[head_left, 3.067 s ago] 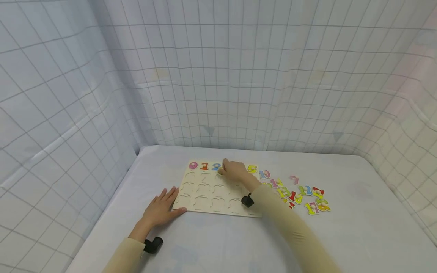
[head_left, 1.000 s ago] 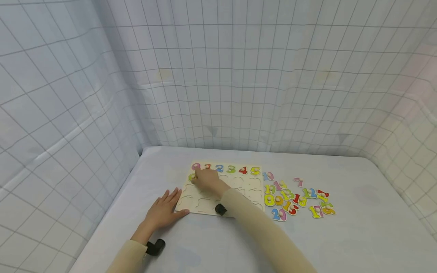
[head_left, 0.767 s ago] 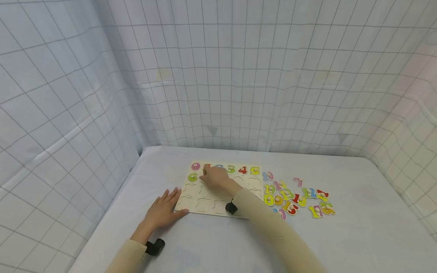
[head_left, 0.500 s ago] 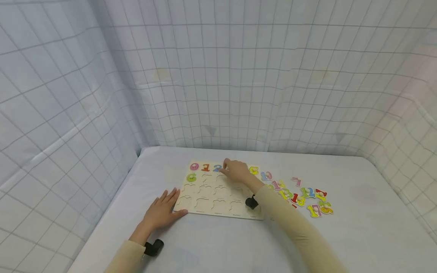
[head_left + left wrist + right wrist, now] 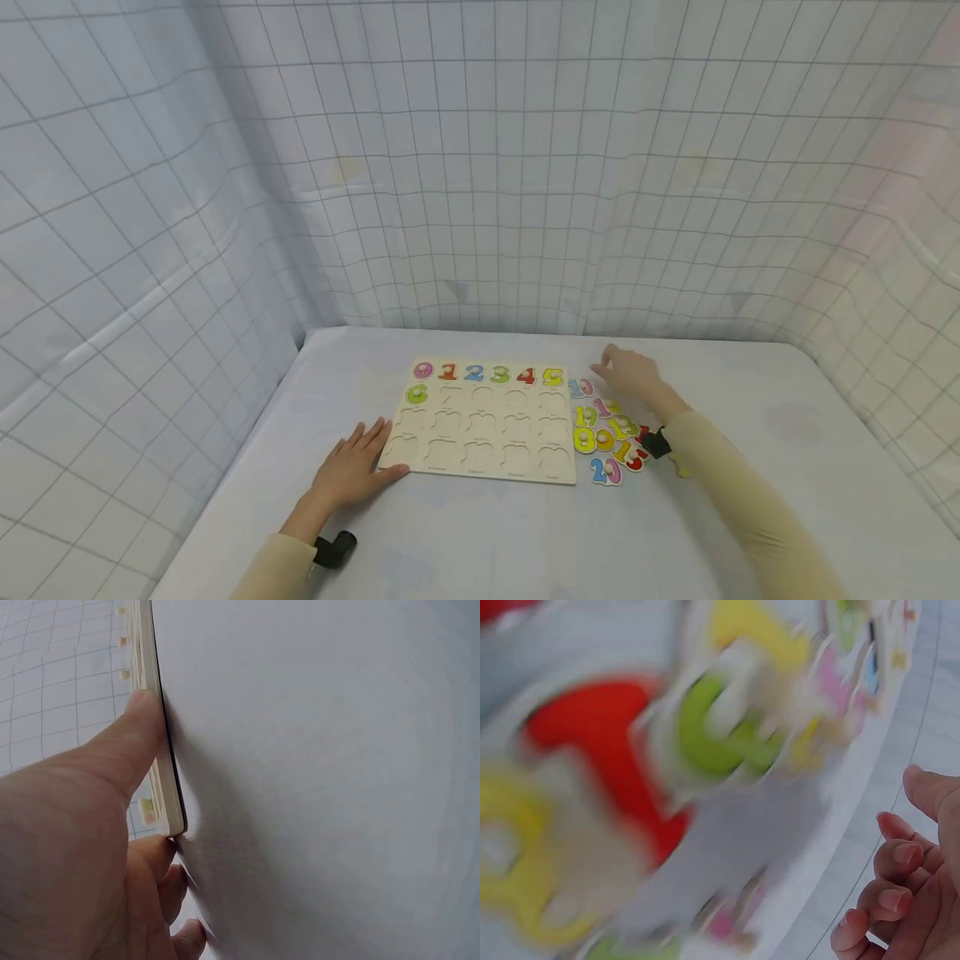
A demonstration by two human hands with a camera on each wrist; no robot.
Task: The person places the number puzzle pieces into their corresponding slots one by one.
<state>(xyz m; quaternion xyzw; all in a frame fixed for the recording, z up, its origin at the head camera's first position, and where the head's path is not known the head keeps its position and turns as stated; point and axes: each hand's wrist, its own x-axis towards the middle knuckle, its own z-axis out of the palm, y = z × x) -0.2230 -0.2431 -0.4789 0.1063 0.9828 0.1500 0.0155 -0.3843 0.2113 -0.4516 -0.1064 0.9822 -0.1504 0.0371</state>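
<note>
A pale wooden number puzzle board (image 5: 480,437) lies on the table, its top row filled with coloured 0 to 5 pieces. Below the 0 sits a green 6 (image 5: 416,394). My left hand (image 5: 348,475) rests with spread fingers at the board's near left corner; in the left wrist view its thumb (image 5: 139,724) lies along the board's edge (image 5: 171,802). My right hand (image 5: 630,373) is over the loose number pieces, nearest the blue and pink 10 (image 5: 581,388). In the right wrist view, its loosely bent fingers (image 5: 889,900) hold nothing; a blurred pink piece (image 5: 724,922) lies below.
Loose pieces crowd the board's right side, among them a yellow 8 (image 5: 584,440) and a blue and pink 20 (image 5: 606,472). The right forearm hides some of them. Grid-patterned white cloth (image 5: 480,183) walls the table at the back and sides.
The green 6 has come onto the board below the 0. My right hand has left the board and moved right, over the loose pieces. The left hand stays at the corner.
</note>
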